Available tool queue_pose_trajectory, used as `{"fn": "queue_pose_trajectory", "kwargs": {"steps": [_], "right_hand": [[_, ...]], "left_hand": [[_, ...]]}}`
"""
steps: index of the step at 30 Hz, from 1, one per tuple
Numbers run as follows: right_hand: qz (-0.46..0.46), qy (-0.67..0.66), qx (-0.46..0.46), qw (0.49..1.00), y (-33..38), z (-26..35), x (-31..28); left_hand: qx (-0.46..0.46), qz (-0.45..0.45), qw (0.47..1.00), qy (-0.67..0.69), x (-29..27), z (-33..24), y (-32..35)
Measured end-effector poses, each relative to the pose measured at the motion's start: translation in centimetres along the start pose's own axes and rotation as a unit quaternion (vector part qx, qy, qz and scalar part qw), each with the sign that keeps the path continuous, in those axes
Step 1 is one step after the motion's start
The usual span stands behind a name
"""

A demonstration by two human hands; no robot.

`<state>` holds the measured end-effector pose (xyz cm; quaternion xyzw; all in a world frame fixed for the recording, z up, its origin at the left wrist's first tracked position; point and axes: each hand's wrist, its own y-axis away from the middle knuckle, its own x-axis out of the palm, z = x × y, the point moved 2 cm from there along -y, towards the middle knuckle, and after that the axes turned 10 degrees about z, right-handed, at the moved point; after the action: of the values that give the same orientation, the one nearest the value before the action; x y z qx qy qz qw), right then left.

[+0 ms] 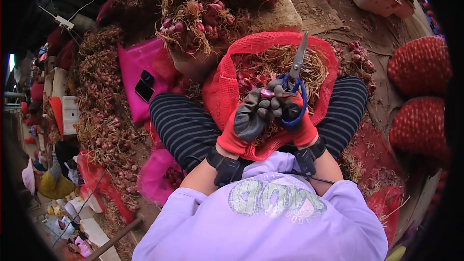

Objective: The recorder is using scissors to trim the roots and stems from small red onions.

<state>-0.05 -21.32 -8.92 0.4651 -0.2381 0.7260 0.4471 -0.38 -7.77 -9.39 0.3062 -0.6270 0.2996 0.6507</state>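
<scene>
Red mesh sack (227, 84) lay open across the lap, beyond the fingertips, holding trimmed roots. Right hand (295, 111), gloved, was closed through the blue loops of the scissors (298, 63), blades pointing away. Left hand (249, 118) pinched a small shallot (267, 93) at its fingertips, just beside the right fingers. Judged light, firm, papery-slick; best held by its sides.

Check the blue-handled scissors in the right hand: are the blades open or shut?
Shut, as far as shows: the blue-handled scissors in the right hand show one narrow metal strip pointing away, no visible gap.
</scene>
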Motion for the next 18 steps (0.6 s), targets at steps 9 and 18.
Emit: {"fn": "queue_pose_trajectory", "kwargs": {"steps": [9, 18], "right_hand": [[-0.006, 0.326, -0.031, 0.945, -0.2, 0.6, 2.5], [-0.083, 0.069, 0.031, 0.994, 0.0, 0.7, -0.4]], "left_hand": [[-0.003, -0.136, 0.87, -0.474, -0.4, -0.4, 1.0], [0.091, -0.148, 0.551, -0.816, 0.5, -1.9, 1.4]]}}
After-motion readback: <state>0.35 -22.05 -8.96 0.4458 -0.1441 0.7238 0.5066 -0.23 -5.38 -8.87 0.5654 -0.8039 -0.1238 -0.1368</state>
